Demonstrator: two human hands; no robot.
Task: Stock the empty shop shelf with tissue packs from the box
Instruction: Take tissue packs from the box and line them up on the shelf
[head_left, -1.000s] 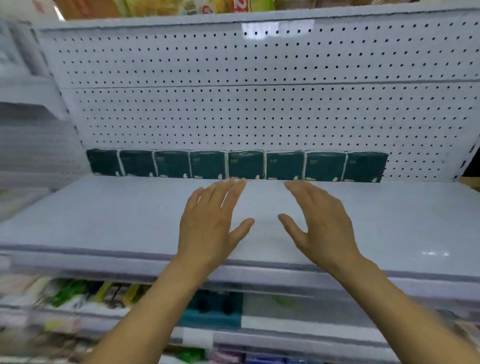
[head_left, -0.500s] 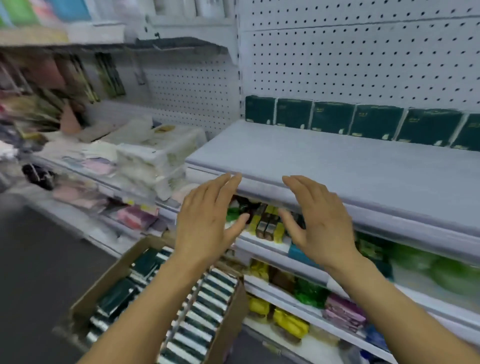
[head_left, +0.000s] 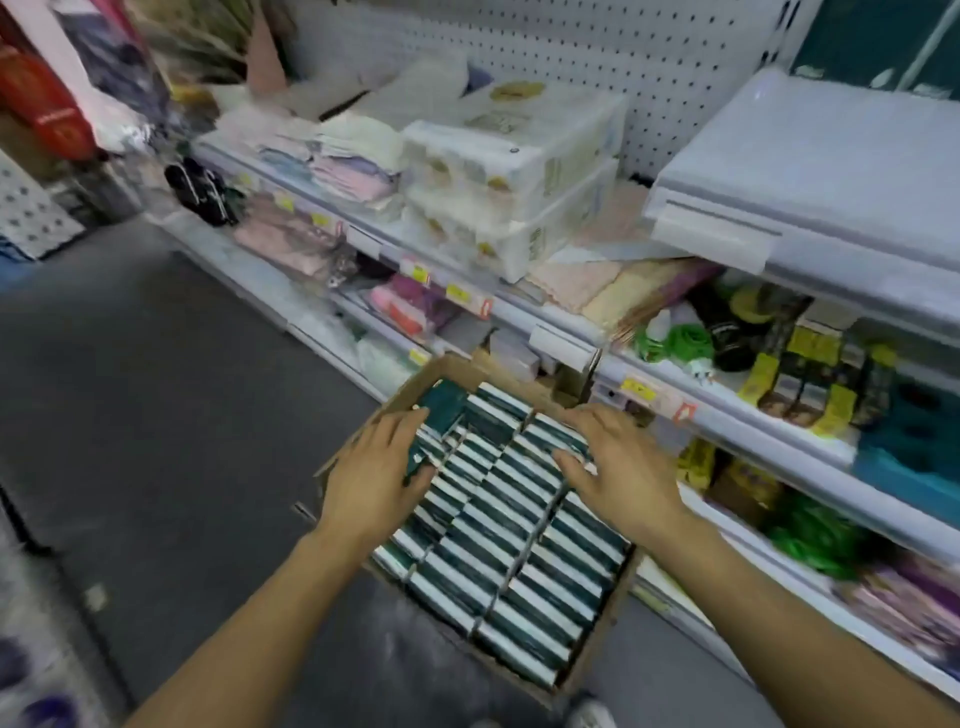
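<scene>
Your hands have come down from the shelf (head_left: 810, 156) to the box (head_left: 597, 670) on the floor. Your left hand (head_left: 376, 478) and right hand (head_left: 615, 467) are spread flat, holding nothing, just over the tissue packs (head_left: 498, 530). Now you can grab more packs.

You have 1 cardboard box (head_left: 597, 660) on the floor (head_left: 156, 441), and the dark green tissue packs (head_left: 498, 561) in it stand on edge in 3 rows, too many and too blurred for you to count one by one, with 1 loose pack (head_left: 441, 402) lying flat at the far corner. You have 2 hands over it, 1 left hand (head_left: 371, 478) and 1 right hand (head_left: 618, 467). On the shelving beside you there are 2 large white bundles (head_left: 519, 171) stacked one on the other, and 1 bare white shelf (head_left: 810, 171) at your upper right.
</scene>
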